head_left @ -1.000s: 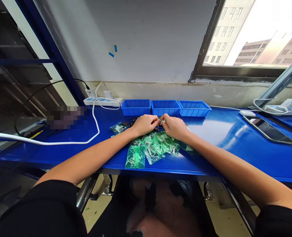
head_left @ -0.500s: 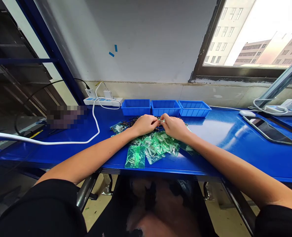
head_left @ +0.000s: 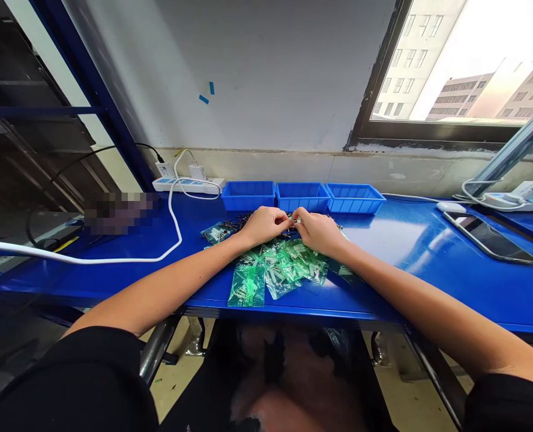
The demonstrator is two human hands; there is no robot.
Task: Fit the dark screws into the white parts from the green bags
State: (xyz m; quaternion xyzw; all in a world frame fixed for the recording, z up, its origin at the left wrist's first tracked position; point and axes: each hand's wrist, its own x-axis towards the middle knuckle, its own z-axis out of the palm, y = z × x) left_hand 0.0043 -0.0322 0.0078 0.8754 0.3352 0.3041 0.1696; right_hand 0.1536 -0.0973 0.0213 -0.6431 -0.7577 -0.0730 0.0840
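My left hand (head_left: pixel 266 224) and my right hand (head_left: pixel 317 229) meet at the fingertips above a heap on the blue table. Thumb and fingers of each are pinched together. A small pale item shows between the fingertips, too tiny to name. Beneath and in front of my hands lie several clear green plastic bags (head_left: pixel 289 267) with small white and metallic parts inside. One flat bag (head_left: pixel 246 287) is nearest the table's front edge. Dark, thin, screw-like pieces (head_left: pixel 239 222) are heaped behind the bags, partly hidden by my hands.
Three blue bins (head_left: pixel 248 195) stand in a row against the wall. A white power strip (head_left: pixel 189 185) with plugs is at the back left, and a white cable (head_left: pixel 176 234) crosses the table's left side. A phone (head_left: pixel 489 236) lies at the right beside a small white case (head_left: pixel 453 207).
My left hand has shifted very slightly, with its fingertips a little farther right and its thumb gap more visible. My right hand stays nearly in place. The bags and bins have not moved.
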